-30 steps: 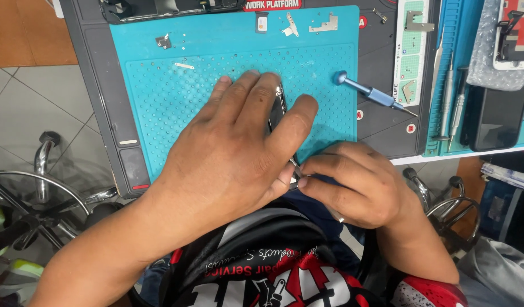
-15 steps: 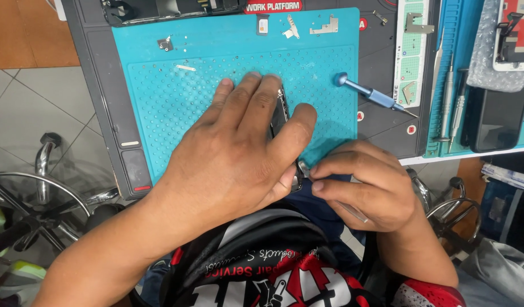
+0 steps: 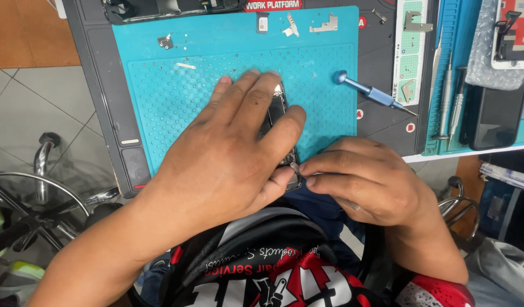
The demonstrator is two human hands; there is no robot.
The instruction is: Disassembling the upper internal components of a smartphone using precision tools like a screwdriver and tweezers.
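An opened dark phone [image 3: 278,111] lies on the teal work mat [image 3: 176,96], mostly covered by my left hand [image 3: 230,153], which presses flat on it with fingers spread. My right hand [image 3: 367,182] sits at the phone's near right corner, fingers pinched on a thin metal tool [image 3: 296,167] whose tip touches the phone's edge. The rest of the tool is hidden in my hand.
A blue-handled screwdriver [image 3: 369,92] lies on the mat's right side. Small metal parts [image 3: 324,24] and screws rest along the mat's far edge. More screwdrivers [image 3: 452,102] and a dark phone [image 3: 492,113] lie to the right. Chair legs [image 3: 43,165] stand on the tiled floor at left.
My hands have shifted slightly; the right hand's pinched fingers have moved a little along the phone's near edge. The left hand keeps pressing down.
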